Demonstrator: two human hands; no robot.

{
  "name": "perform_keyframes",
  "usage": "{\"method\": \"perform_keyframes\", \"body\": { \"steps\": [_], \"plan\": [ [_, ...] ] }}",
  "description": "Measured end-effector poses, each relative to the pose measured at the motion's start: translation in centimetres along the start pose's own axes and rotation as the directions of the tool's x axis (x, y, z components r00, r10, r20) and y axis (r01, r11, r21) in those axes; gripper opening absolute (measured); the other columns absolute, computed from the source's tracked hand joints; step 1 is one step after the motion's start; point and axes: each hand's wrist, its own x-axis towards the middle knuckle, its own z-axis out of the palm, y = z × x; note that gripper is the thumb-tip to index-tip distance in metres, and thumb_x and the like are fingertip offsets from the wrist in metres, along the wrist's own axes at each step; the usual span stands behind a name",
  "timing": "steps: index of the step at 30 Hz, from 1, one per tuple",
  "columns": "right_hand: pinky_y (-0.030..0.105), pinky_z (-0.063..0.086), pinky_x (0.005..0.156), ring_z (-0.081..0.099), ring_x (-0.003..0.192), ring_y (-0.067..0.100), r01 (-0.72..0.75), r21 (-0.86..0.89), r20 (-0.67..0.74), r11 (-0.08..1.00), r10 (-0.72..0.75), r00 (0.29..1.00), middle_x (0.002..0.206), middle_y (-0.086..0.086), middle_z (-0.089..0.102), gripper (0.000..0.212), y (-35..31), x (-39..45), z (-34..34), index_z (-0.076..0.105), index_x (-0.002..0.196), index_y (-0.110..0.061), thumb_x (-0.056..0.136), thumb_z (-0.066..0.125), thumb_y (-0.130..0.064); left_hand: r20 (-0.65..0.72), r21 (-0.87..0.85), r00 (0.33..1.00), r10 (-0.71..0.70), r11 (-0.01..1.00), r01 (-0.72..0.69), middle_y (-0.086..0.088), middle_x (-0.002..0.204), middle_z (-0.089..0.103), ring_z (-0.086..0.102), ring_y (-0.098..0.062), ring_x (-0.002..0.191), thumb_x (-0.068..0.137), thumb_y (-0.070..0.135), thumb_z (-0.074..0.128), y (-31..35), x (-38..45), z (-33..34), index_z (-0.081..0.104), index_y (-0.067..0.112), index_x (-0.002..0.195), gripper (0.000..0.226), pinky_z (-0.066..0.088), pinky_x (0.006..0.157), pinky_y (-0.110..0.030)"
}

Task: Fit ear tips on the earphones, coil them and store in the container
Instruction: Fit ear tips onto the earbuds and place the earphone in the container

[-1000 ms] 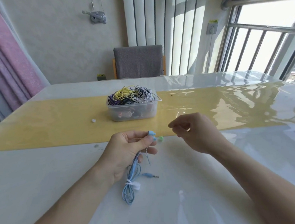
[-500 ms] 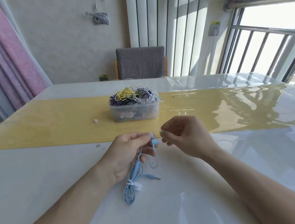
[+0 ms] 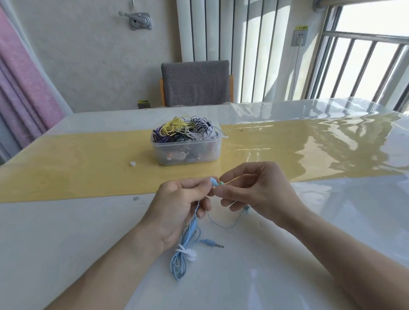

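My left hand [image 3: 178,205] pinches a light blue earbud [image 3: 213,180] of the blue earphones. Their cable hangs down to a tied bundle [image 3: 182,259] on the white table, with the jack plug [image 3: 211,242] beside it. My right hand [image 3: 255,192] presses a small green ear tip [image 3: 221,182] against that earbud. The second earbud [image 3: 246,209] hangs under my right hand on a loop of cable. A clear plastic container [image 3: 187,151] full of tangled earphones stands behind on the yellow runner.
A loose white ear tip [image 3: 132,163] lies on the yellow runner [image 3: 65,170] left of the container. A second small speck [image 3: 136,198] sits on the white table near the runner's edge. A grey chair [image 3: 195,82] stands beyond the table's far edge.
My right hand moved left and closed in on my left hand, bringing the green ear tip to the earbud. The second earbud now hangs under my right hand.
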Motion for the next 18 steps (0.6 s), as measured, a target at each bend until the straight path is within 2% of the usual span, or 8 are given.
{"method": "perform_keyframes", "body": {
  "steps": [2,5,9,11,15,18],
  "plan": [
    [0.032,0.060,0.061,0.072,0.062,0.023,0.034,0.022,-0.006,0.999,-0.034,0.999,0.069,0.015,0.074,0.027,0.09,0.02,0.08,0.073,0.083,-0.001,0.067,0.089,-0.016,0.016,0.005,1.000,0.015,1.000,-0.015,-0.017,0.074,0.056,0.045,-0.019,0.061,0.091,0.011,0.061,0.00,-0.09,0.10,0.077,0.006,0.097,0.018,0.038,0.051,-0.022],
    [0.027,0.058,0.064,0.070,0.063,0.020,0.064,0.068,0.019,0.996,-0.065,0.998,0.073,0.016,0.075,0.023,0.07,-0.03,0.10,0.076,0.088,0.001,0.071,0.086,-0.010,-0.010,-0.027,0.997,0.082,0.996,-0.082,-0.013,0.067,0.059,0.050,-0.017,0.055,0.092,0.004,0.058,0.05,-0.18,0.42,0.070,0.002,0.108,0.021,0.038,0.047,-0.022],
    [0.031,0.060,0.076,0.075,0.083,0.028,0.053,0.148,0.101,0.988,-0.068,0.993,0.089,0.018,0.077,0.014,0.10,0.01,-0.27,0.076,0.100,-0.001,0.088,0.071,-0.003,-0.061,-0.007,0.979,0.196,0.980,-0.197,-0.012,0.067,0.061,0.052,-0.018,0.053,0.092,0.000,0.058,0.17,-0.20,0.52,0.070,0.002,0.098,0.014,0.039,0.046,-0.023],
    [0.033,0.060,0.078,0.075,0.084,0.030,0.041,0.181,0.129,0.983,-0.065,0.990,0.090,0.021,0.076,0.013,0.25,0.15,-0.52,0.074,0.101,0.000,0.091,0.065,0.001,-0.065,-0.006,0.976,0.209,0.978,-0.210,-0.014,0.070,0.062,0.052,-0.018,0.054,0.092,-0.001,0.058,0.22,-0.25,0.51,0.069,0.002,0.096,0.012,0.039,0.047,-0.023],
    [0.034,0.060,0.075,0.073,0.077,0.027,0.043,0.167,0.147,0.985,-0.068,0.987,0.088,0.024,0.075,0.008,0.27,0.18,-0.50,0.073,0.094,0.001,0.088,0.069,-0.004,-0.034,0.009,0.977,0.211,0.977,-0.211,-0.016,0.070,0.060,0.052,-0.020,0.054,0.093,-0.001,0.056,0.23,-0.32,0.65,0.068,0.000,0.096,0.012,0.040,0.047,-0.025],
    [0.033,0.059,0.073,0.072,0.073,0.027,0.052,0.172,0.150,0.984,-0.078,0.986,0.086,0.024,0.074,0.016,0.22,0.23,-0.45,0.071,0.089,0.000,0.080,0.074,-0.012,-0.028,0.012,0.977,0.212,0.977,-0.212,-0.015,0.069,0.060,0.052,-0.019,0.054,0.093,-0.002,0.056,0.27,-0.40,0.65,0.068,-0.001,0.097,0.012,0.040,0.047,-0.025]
  ]
}}
